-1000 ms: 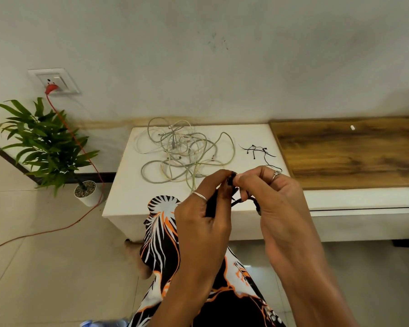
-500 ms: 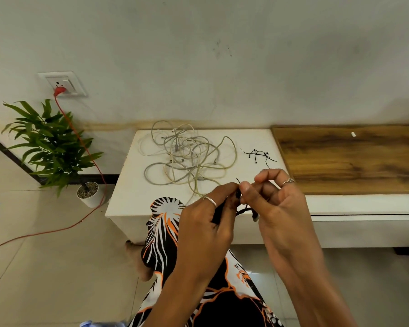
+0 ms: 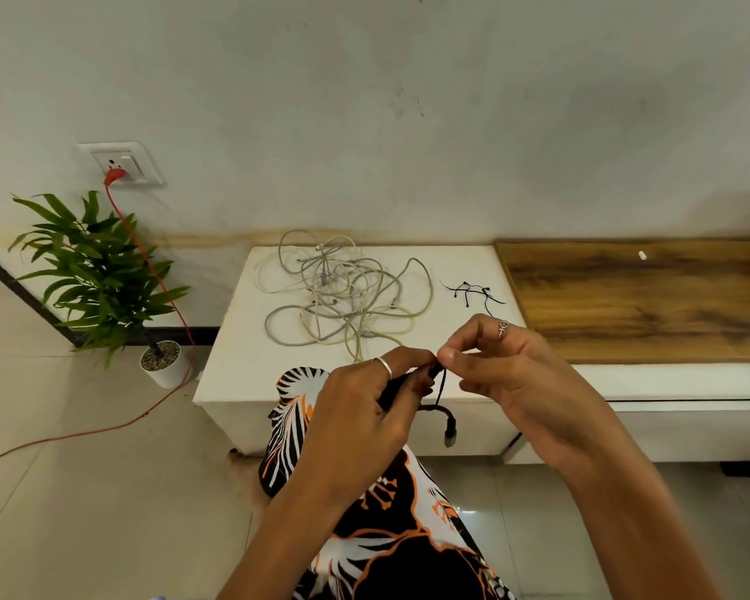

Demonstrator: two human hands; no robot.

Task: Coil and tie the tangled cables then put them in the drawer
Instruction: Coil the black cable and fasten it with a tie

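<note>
My left hand point(image 3: 364, 409) grips a coiled black cable point(image 3: 444, 420) in front of the white cabinet point(image 3: 243, 361); one end with a grey plug hangs below. My right hand point(image 3: 507, 374) pinches a thin black tie at the top of that coil, fingertips meeting those of the left hand. A tangle of pale grey and cream cables point(image 3: 347, 296) lies on the cabinet top behind the hands. Several black ties point(image 3: 473, 292) lie to its right. The drawer front point(image 3: 689, 422) sits below the cabinet top at right, looking shut.
A wooden top point(image 3: 641, 296) with a small white bit point(image 3: 642, 255) extends right. A potted plant point(image 3: 100, 275) stands on the floor at left. A red cord point(image 3: 157, 270) runs from the wall socket point(image 3: 120, 163) down across the tiles. My patterned skirt point(image 3: 364, 513) fills the lower middle.
The camera has tilted so the scene sits lower in view. My right fingers have shifted along the tie, and the cable's plug end now hangs free below my hands.
</note>
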